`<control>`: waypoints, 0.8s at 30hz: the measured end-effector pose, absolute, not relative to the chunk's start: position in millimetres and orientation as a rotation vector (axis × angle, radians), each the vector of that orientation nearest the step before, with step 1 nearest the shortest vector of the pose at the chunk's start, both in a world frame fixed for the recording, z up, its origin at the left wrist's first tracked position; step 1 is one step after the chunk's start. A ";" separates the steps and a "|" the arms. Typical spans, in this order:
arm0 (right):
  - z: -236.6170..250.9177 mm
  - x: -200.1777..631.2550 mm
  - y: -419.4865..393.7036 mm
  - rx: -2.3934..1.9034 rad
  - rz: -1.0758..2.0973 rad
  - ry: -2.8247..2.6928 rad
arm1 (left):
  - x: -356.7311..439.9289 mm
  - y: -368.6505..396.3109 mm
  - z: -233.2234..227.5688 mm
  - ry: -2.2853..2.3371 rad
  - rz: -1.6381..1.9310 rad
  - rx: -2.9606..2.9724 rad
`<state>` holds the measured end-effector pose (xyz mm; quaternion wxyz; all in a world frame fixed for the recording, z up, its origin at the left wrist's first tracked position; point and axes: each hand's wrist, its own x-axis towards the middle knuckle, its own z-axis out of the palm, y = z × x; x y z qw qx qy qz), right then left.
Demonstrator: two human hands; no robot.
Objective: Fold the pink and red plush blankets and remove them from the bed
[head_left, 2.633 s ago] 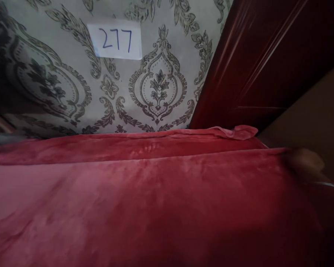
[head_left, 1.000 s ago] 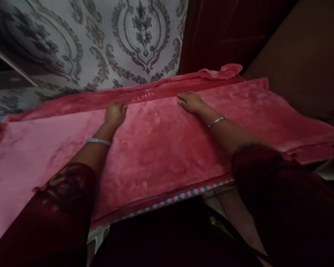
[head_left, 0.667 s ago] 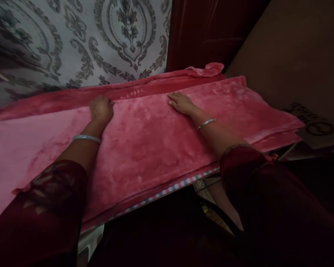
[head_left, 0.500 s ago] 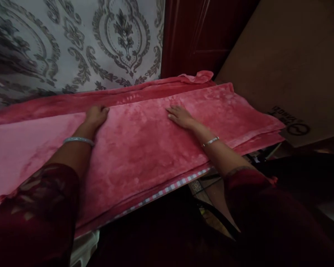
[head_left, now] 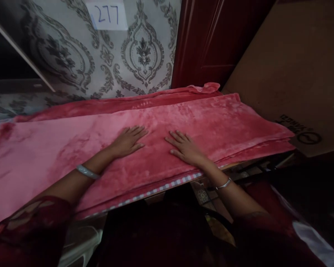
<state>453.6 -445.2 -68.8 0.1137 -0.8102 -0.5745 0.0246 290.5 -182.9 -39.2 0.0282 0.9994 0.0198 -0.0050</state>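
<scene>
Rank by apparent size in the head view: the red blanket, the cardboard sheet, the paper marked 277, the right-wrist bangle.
1. red blanket, spanning most of the width.
2. cardboard sheet, though its edges leave the frame.
3. paper marked 277, partly cut off at the top.
4. right-wrist bangle, smallest.

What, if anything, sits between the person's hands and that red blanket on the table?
Nothing visible does. The left hand and the right hand both lie flat, palms down and fingers spread, directly on the red fleece blanket, close together near its front edge. No other object lies on the blanket around them.
</scene>
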 end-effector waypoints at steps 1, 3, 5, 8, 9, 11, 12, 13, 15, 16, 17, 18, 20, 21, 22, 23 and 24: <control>-68.3 454.6 -444.8 -2.374 0.070 -1.682 | 287.1 -185.7 -35.2 0.101 -0.045 3.080; -67.0 454.4 -445.1 -2.380 0.075 -1.675 | 275.5 -198.2 -28.2 0.124 -0.072 3.061; -66.2 450.8 -447.4 -2.398 0.098 -1.658 | 256.7 -218.6 -26.7 0.052 -0.058 3.030; -66.8 442.3 -451.7 -2.420 0.118 -1.607 | 224.5 -250.4 -36.6 0.007 -0.057 3.009; -67.0 439.9 -452.4 -2.424 0.116 -1.588 | 216.2 -258.0 -41.5 0.039 -0.053 3.013; -66.8 436.7 -452.5 -2.432 0.114 -1.553 | 205.9 -265.7 -50.0 0.100 -0.036 3.021; -65.9 435.6 -452.1 -2.433 0.119 -1.537 | 203.6 -266.0 -53.0 0.118 -0.020 3.022; -64.6 434.6 -451.8 -2.432 0.130 -1.524 | 202.6 -264.7 -55.1 0.123 -0.005 3.017; -61.0 431.8 -452.5 -2.423 0.158 -1.498 | 202.5 -258.9 -57.9 0.120 0.031 3.007; -59.2 429.8 -453.8 -2.414 0.169 -1.491 | 202.7 -255.7 -59.4 0.117 0.059 3.006; -57.6 427.6 -455.6 -2.405 0.177 -1.487 | 202.9 -252.9 -61.4 0.113 0.094 3.009; -56.2 425.5 -457.8 -2.395 0.177 -1.485 | 203.3 -250.9 -64.1 0.105 0.141 3.017; -54.1 423.0 -462.8 -2.366 0.164 -1.491 | 205.3 -250.8 -71.2 0.077 0.273 3.034; -52.9 423.3 -465.7 -2.354 0.155 -1.492 | 207.2 -253.3 -75.0 0.053 0.352 3.037; -51.6 425.1 -468.9 -2.355 0.144 -1.478 | 209.7 -257.3 -78.7 0.020 0.420 3.040; -50.1 428.3 -472.7 -2.372 0.130 -1.446 | 212.7 -262.6 -82.1 -0.022 0.477 3.045; -48.7 432.9 -477.2 -2.409 0.111 -1.388 | 215.9 -268.6 -85.1 -0.065 0.516 3.056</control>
